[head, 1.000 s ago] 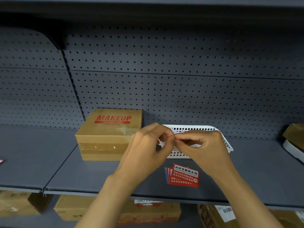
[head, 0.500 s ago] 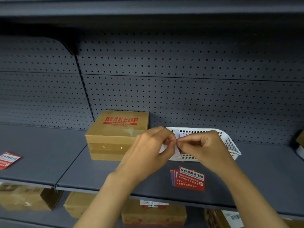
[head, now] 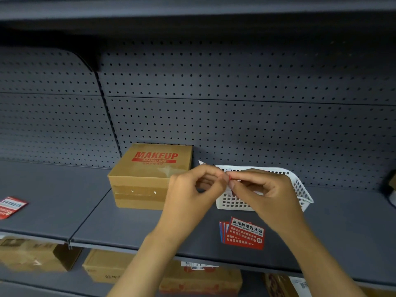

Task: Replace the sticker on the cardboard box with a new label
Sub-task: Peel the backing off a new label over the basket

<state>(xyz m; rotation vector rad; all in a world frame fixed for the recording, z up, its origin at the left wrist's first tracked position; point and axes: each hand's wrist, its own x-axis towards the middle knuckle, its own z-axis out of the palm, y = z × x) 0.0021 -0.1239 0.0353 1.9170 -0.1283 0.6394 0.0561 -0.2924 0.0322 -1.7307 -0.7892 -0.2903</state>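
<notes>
- Brown cardboard is your target: the cardboard box (head: pixel 150 176) with red MAKEUP lettering sits on the grey shelf (head: pixel 64 211), far side against the pegboard wall (head: pixel 235 125), left of your hands and not touched by either.
- Your left hand (head: pixel 192 196) and right hand (head: pixel 265 196) meet in front of the white basket (head: pixel 300 189), fingertips pinched together on one small label (head: pixel 229 177); only a red edge of it shows between them.
- A white paper corner (head: pixel 201 162) pokes out just above your left fingers; whether it is the label's backing cannot be told.
- The basket stands right of the box, near the wall, partly hidden by your right hand.
- A stack of red labels (head: pixel 243 233) with white print lies flat on the near part of the shelf, below your right hand.
- One more red label (head: pixel 10 207) lies at the far left edge of the view.
- More cardboard boxes (head: pixel 107 265) sit on the lower shelf.
</notes>
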